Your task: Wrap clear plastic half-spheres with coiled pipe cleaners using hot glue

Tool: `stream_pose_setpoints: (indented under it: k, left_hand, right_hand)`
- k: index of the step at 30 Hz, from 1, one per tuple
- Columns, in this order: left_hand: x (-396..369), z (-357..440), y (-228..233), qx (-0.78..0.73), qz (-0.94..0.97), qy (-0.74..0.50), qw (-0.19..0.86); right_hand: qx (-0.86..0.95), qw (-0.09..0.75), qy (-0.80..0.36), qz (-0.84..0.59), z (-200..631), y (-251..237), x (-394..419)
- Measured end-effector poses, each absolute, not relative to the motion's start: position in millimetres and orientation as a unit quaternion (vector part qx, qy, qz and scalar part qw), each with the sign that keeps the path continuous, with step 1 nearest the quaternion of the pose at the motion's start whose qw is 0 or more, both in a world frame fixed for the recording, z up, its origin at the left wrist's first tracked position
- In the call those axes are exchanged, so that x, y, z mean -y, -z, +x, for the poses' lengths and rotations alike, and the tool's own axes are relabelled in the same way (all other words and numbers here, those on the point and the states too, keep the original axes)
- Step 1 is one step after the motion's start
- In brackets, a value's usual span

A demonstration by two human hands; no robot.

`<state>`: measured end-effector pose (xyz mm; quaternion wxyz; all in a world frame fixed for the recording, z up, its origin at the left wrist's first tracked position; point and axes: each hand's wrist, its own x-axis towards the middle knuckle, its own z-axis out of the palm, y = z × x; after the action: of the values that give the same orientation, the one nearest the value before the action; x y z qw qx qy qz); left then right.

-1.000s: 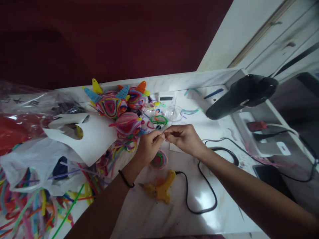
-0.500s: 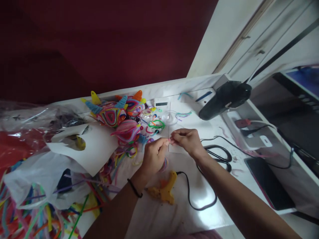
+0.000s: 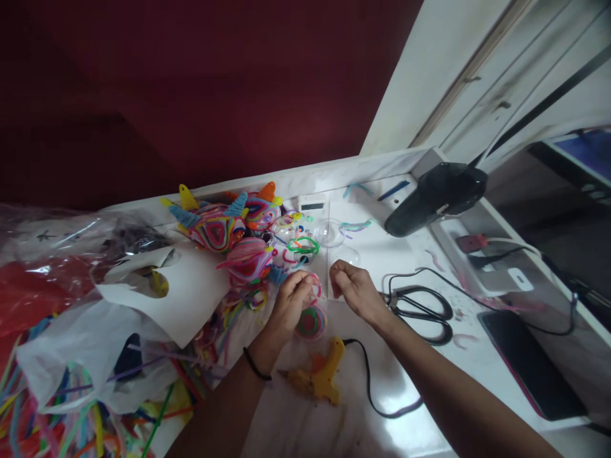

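Note:
My left hand (image 3: 292, 300) pinches a curled pink pipe cleaner (image 3: 316, 287) over the middle of the table. Just to its right, my right hand (image 3: 356, 287) is closed, the two hands a little apart; whatever its fingers hold, if anything, is hidden. Below the left hand lies a coiled disc of green, red and purple pipe cleaner (image 3: 311, 322). A yellow hot glue gun (image 3: 317, 374) rests nearer me. Black-handled scissors (image 3: 422, 312) lie beside my right wrist. A clear plastic dome (image 3: 347, 256) sits behind the right hand.
Colourful pipe-cleaner figures (image 3: 214, 228) crowd the back left. White paper with cut holes (image 3: 191, 292) and plastic bags (image 3: 52, 350) cover the left side. A black lamp-like device (image 3: 429, 197) hangs at the right, above a phone (image 3: 529, 362) and a power strip (image 3: 496, 270).
My hands, touching before, have moved apart. The pink pipe cleaner stays with my left hand. The coiled disc and the scissors show more fully, and the view has shifted slightly.

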<state>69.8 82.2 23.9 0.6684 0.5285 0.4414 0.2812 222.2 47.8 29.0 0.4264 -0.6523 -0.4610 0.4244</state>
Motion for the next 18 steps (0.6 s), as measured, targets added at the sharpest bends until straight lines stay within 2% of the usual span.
stream_pose_setpoints:
  k: [10, 14, 18]
  left_hand:
    - [-95, 57, -6, -0.432, 0.542, -0.326, 0.643]
    - [-101, 58, -2, -0.428, 0.558, -0.32, 0.635]
    - [-109, 59, 3, -0.446, 0.593, -0.301, 0.599]
  right_hand:
    - [0.493, 0.456, -0.441, -0.595, 222, 1, -62]
    - [0.538, 0.427, -0.483, -0.542, 217, -1, -58]
    - [0.56, 0.393, -0.456, -0.57, 218, 5, -60]
